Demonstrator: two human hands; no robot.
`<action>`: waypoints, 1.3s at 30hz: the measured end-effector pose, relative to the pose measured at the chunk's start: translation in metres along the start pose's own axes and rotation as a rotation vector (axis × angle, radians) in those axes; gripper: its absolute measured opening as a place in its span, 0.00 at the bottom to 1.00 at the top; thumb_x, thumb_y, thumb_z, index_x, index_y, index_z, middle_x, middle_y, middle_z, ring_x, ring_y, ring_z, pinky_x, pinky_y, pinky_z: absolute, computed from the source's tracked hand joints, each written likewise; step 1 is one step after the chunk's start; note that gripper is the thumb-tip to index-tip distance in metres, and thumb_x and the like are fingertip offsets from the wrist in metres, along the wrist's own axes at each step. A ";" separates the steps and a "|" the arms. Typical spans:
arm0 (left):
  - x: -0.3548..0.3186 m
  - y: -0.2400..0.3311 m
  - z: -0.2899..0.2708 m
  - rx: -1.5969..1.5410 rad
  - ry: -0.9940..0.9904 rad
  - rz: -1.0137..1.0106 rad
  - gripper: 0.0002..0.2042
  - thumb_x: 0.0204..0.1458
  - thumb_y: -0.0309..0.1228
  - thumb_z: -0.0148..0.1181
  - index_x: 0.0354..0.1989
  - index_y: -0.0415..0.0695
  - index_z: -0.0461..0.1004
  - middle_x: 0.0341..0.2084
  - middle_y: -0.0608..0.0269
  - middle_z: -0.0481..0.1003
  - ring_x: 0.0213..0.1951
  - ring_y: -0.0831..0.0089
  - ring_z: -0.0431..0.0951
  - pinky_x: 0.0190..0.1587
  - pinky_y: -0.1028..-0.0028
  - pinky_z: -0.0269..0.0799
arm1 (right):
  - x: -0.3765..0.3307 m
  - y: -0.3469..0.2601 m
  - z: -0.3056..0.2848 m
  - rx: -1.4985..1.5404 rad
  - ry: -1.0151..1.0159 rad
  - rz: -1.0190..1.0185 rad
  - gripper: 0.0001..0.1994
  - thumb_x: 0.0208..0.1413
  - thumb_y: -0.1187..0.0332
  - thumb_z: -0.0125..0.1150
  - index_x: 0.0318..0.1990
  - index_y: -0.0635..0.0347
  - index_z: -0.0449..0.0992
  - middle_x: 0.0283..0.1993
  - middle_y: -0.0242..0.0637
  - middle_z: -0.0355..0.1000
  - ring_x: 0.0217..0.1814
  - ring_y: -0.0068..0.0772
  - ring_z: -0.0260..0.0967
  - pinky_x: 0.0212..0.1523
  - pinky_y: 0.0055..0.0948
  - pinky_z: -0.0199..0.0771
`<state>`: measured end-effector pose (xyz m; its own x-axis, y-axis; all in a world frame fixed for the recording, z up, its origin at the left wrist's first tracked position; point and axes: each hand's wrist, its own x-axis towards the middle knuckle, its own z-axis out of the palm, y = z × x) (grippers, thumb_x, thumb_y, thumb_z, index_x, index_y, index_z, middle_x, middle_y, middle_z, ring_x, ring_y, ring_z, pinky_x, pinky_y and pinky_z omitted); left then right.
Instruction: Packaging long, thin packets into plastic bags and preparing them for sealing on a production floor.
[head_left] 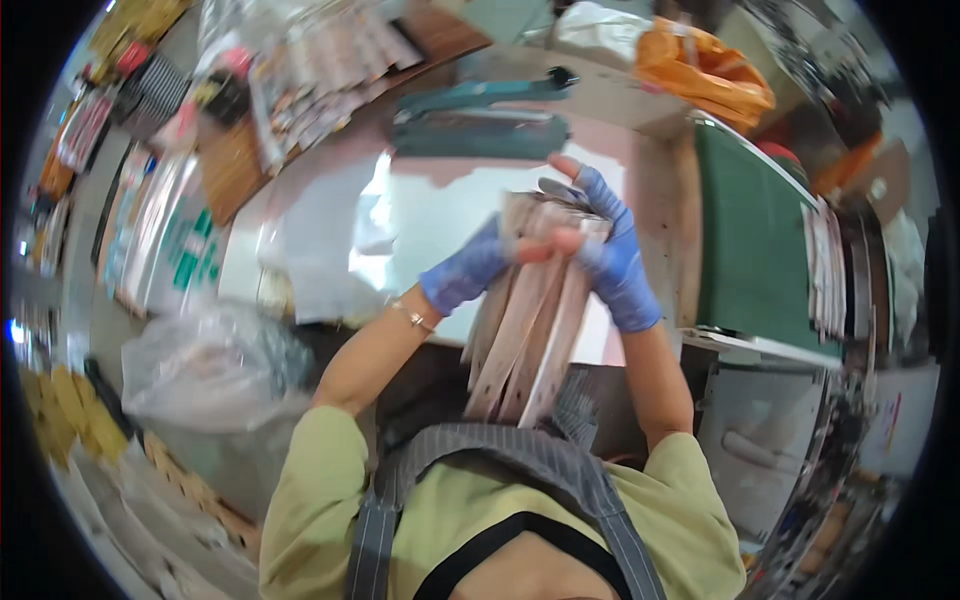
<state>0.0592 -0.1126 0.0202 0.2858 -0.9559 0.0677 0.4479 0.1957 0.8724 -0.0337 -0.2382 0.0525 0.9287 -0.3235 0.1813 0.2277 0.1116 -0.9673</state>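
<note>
A bundle of long, flat, pale pinkish-brown strips [535, 320] stands out from my body over the table, its lower ends close to my apron. Small dark marks show near those ends. My left hand [490, 262], in a blue glove with bare fingertips, grips the bundle's upper part from the left. Gloved the same way, my right hand [612, 245] is wrapped round the far end from the right, one finger reaching up past it. Motion blurs the fingers and the strips' far ends, so I cannot make out their material.
Beyond my hands lies a dark green elongated tool [480, 135] on a white sheet [330, 235]. A wooden board [232, 165] with stacked pieces is far left, a clear plastic bag [215, 365] near left. A green panel [745, 235] and an orange bag [705, 75] are right.
</note>
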 end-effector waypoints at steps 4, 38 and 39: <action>-0.054 -0.074 0.006 -0.567 0.307 -0.147 0.27 0.46 0.46 0.56 0.50 0.42 0.62 0.45 0.62 0.67 0.48 0.73 0.66 0.54 0.74 0.61 | -0.005 0.066 -0.007 0.361 -0.478 0.476 0.16 0.38 0.69 0.57 0.37 0.67 0.73 0.38 0.43 0.71 0.41 0.33 0.68 0.48 0.28 0.65; -0.175 -0.062 -0.131 0.944 1.106 0.000 0.20 0.42 0.24 0.56 0.46 0.42 0.63 0.32 0.62 0.69 0.30 0.73 0.70 0.34 0.73 0.68 | 0.012 0.152 0.079 0.238 -0.470 0.542 0.15 0.44 0.64 0.55 0.30 0.71 0.75 0.30 0.44 0.73 0.33 0.32 0.70 0.41 0.25 0.69; -0.179 -0.052 -0.147 1.214 1.171 0.079 0.24 0.40 0.24 0.55 0.50 0.42 0.62 0.31 0.59 0.70 0.31 0.67 0.72 0.36 0.70 0.68 | 0.008 0.144 0.068 0.169 -0.397 0.560 0.15 0.44 0.63 0.55 0.30 0.71 0.74 0.30 0.44 0.72 0.33 0.32 0.70 0.41 0.26 0.69</action>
<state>0.1095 0.0806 -0.1090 0.9536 -0.1792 0.2421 -0.3012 -0.5703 0.7642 0.0262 -0.1607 -0.0738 0.9487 0.1892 -0.2533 -0.3030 0.3157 -0.8992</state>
